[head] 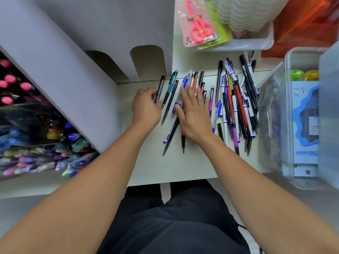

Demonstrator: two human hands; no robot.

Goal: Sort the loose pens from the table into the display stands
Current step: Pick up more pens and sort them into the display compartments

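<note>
The left hand (146, 107) curls its fingers (153, 97) round a grey-black pen (160, 88), whose long axis runs nearly up the frame, tilted slightly right. The right hand (194, 114) lies flat, fingers straight, on the loose pens (236, 107) at centre of the table (146, 167), mostly lengthwise up the frame. The display stand (45, 134) fills the left.

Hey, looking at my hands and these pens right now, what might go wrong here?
1. Your right hand lies flat across the loose pens; sliding it may roll some off the table front edge.
2. Your left hand has only a fingertip grip on the grey pen, so it may slip.
</note>
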